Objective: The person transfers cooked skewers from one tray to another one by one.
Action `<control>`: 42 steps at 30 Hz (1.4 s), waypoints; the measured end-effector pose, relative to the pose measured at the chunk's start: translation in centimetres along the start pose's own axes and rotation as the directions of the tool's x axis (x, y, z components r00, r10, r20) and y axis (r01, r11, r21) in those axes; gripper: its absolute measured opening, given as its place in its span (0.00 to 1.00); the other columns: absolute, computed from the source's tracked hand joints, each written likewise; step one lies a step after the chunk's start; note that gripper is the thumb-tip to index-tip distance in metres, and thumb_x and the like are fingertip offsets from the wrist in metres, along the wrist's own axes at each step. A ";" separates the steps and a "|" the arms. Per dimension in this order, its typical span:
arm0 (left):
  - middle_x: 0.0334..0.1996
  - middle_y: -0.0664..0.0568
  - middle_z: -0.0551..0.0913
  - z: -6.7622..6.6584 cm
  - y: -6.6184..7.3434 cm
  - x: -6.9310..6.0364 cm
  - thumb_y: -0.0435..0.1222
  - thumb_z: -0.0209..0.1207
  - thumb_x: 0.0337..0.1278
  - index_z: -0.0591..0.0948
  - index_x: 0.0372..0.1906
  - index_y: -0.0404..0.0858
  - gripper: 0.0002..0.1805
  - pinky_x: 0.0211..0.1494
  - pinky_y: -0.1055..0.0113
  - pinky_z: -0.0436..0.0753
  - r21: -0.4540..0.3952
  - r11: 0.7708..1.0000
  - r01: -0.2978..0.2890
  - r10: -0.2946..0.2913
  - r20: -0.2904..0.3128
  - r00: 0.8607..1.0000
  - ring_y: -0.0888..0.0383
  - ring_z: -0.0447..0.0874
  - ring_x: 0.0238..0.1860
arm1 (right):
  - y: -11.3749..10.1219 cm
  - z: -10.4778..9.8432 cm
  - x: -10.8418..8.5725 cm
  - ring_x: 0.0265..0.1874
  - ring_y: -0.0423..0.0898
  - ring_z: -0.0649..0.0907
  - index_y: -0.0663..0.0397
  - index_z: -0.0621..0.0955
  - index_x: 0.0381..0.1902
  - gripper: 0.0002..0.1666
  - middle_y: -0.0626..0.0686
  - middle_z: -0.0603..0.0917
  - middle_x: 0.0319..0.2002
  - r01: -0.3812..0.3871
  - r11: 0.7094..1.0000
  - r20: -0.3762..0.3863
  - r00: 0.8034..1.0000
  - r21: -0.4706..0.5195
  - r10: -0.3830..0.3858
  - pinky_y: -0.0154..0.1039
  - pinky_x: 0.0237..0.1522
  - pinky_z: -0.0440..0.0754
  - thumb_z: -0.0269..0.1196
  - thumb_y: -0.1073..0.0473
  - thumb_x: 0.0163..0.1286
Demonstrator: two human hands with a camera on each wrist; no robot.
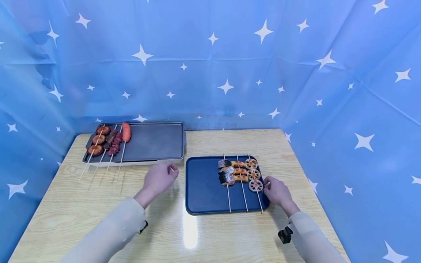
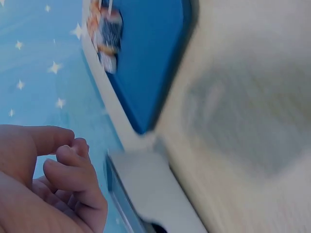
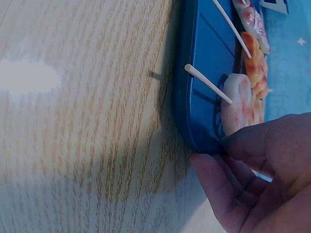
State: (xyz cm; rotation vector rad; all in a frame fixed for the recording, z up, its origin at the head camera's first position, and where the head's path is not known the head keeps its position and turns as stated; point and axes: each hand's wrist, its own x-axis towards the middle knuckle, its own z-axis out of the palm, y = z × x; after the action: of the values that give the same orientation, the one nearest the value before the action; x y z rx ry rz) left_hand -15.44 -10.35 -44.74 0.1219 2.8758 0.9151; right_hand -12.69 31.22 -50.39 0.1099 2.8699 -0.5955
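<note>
My right hand (image 1: 277, 190) pinches the right edge of a dark blue tray (image 1: 204, 190); in the right wrist view, thumb and fingers meet at the tray's rim near a corner. On the tray's right half lie a lotus root skewer (image 1: 255, 186), a skewer of browned yellow pieces (image 1: 240, 171) and a skewer of dark-skinned, fish-like chunks (image 1: 226, 178). My left hand (image 1: 160, 179) hovers between the tray and a grey grill plate (image 1: 154, 140), fingers loosely curled and holding nothing. In the left wrist view, its thumb and fingertips come close together.
On the grill plate's left side lie a skewer of round brown slices (image 1: 98, 139), two dark meat skewers, one of them reddish (image 1: 115, 143), and a sausage skewer (image 1: 126, 132). Their sticks overhang the front edge. A blue star-patterned cloth (image 1: 197, 73) surrounds the wooden table (image 1: 164, 233).
</note>
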 end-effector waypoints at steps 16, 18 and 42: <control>0.37 0.39 0.85 -7.5 -7.9 -0.5 0.41 0.50 0.63 0.80 0.49 0.36 0.17 0.18 0.60 0.69 0.194 0.971 0.141 -0.116 -0.134 0.984 0.50 0.79 0.24 | 0.4 0.3 0.3 0.23 0.45 0.77 0.61 0.77 0.45 0.12 0.53 0.82 0.29 0.001 1.000 0.003 1.000 0.000 -0.001 0.39 0.26 0.71 0.59 0.65 0.64; 0.40 0.35 0.84 -8.0 -8.8 -0.6 0.40 0.50 0.63 0.79 0.51 0.34 0.18 0.18 0.58 0.69 0.226 0.960 0.167 -0.134 -0.155 0.979 0.47 0.80 0.25 | 0.4 0.4 0.3 0.24 0.45 0.77 0.61 0.77 0.45 0.12 0.53 0.82 0.30 -0.001 1.000 0.001 1.000 -0.003 0.001 0.39 0.27 0.71 0.59 0.64 0.64; 0.40 0.32 0.83 -8.8 -11.8 -1.4 0.40 0.48 0.60 0.81 0.49 0.35 0.19 0.20 0.56 0.71 0.294 0.916 0.274 -0.268 -0.062 0.962 0.43 0.79 0.28 | 0.4 0.3 0.3 0.25 0.46 0.78 0.60 0.77 0.45 0.12 0.55 0.84 0.33 -0.017 1.000 0.000 1.000 0.002 0.017 0.41 0.28 0.74 0.59 0.64 0.64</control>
State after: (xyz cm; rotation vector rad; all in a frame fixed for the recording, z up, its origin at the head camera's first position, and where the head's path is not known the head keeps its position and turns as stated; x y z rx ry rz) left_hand -15.74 -25.08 -44.32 -0.2563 2.9282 0.4294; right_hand -12.83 31.50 -50.90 0.1341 2.8658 -0.5959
